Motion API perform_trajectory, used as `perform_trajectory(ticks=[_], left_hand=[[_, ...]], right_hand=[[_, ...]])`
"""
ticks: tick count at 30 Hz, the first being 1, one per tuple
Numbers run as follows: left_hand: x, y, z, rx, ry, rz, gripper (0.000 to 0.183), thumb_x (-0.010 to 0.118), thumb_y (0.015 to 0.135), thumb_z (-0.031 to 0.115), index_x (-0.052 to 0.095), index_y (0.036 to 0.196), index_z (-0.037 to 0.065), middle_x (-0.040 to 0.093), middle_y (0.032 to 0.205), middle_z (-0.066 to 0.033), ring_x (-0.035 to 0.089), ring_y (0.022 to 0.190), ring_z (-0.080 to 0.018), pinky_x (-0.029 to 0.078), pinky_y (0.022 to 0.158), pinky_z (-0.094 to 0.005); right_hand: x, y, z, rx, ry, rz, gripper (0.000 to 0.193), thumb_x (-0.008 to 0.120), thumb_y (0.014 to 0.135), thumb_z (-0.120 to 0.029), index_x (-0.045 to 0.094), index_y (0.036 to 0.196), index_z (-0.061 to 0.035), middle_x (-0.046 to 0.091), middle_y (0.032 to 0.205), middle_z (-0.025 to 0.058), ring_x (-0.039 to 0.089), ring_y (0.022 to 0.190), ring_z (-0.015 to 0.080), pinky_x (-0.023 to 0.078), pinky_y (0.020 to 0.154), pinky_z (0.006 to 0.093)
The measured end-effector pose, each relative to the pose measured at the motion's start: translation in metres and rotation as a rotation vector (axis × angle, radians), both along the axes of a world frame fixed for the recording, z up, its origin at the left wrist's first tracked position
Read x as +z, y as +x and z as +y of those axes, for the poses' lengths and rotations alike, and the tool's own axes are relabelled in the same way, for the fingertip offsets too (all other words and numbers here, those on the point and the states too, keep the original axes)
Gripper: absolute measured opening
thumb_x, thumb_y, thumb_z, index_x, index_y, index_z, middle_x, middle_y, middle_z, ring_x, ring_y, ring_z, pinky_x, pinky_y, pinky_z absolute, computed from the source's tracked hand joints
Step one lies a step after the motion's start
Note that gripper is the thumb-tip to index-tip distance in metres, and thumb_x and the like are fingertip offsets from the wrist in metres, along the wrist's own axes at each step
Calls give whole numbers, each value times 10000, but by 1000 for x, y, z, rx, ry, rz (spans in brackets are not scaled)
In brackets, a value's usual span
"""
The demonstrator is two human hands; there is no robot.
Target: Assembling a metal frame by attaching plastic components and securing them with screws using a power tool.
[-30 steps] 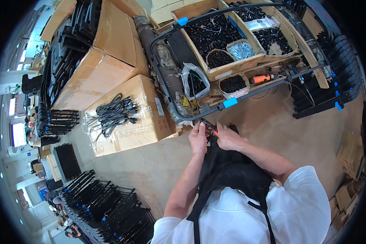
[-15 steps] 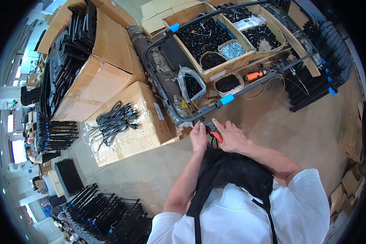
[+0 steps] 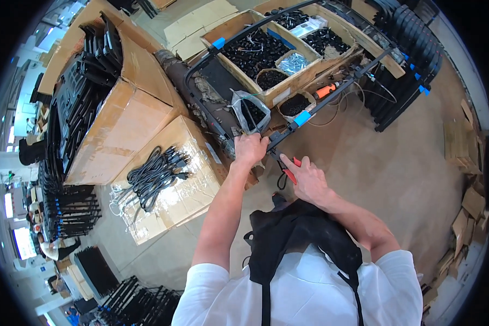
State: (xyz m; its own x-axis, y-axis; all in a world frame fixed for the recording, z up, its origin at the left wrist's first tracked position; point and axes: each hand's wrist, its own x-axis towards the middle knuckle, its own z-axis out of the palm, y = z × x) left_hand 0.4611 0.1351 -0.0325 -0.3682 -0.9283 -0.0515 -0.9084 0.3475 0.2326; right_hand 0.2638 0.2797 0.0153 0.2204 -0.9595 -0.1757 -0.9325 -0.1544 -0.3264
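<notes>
A black tubular frame (image 3: 204,112) with blue tape (image 3: 301,118) on it lies across the bench. My left hand (image 3: 250,149) is closed around the frame's near corner. Close beside it on the right, my right hand (image 3: 311,182) grips pliers with red handles (image 3: 291,177). Their dark jaws point up against the near bar of the frame; whether they are closed on something is too small to tell. A dark loop hangs below the pliers. Just beyond my left hand stands an open plastic bag (image 3: 251,112) of small black parts.
Wooden trays (image 3: 288,87) hold black parts and silver screws (image 3: 294,63). An orange power tool (image 3: 326,91) lies by a tub of black screws (image 3: 295,105). At left, coiled black cables (image 3: 156,175) rest on a carton (image 3: 193,209). Black frames (image 3: 405,106) are stacked at far right.
My left hand has moved from beside the pliers' jaws up and left onto the frame's corner. The right hand still holds the pliers, slightly lower. The whole view has shifted.
</notes>
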Motion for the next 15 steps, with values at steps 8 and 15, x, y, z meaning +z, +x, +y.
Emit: perform_trajectory(ticks=[8, 15], left_hand=[[-14, -17, 3, 193, 149, 220, 397, 543, 1025, 379, 710, 950, 26, 739, 938, -267, 715, 943, -459, 542, 879, -555], [-8, -20, -2, 289, 156, 238, 428, 534, 1017, 394, 740, 968, 22, 744, 978, -268, 713, 957, -469, 539, 896, -560]], right_hand=[[-11, 30, 9, -123, -75, 76, 820, 710, 802, -126, 462, 1577, -225, 546, 1043, 222, 656, 891, 388, 603, 696, 449], [-59, -20, -7, -94, 137, -513, 902, 668, 791, -70, 389, 1635, -220, 629, 1039, 100, 656, 854, 251, 571, 729, 381]])
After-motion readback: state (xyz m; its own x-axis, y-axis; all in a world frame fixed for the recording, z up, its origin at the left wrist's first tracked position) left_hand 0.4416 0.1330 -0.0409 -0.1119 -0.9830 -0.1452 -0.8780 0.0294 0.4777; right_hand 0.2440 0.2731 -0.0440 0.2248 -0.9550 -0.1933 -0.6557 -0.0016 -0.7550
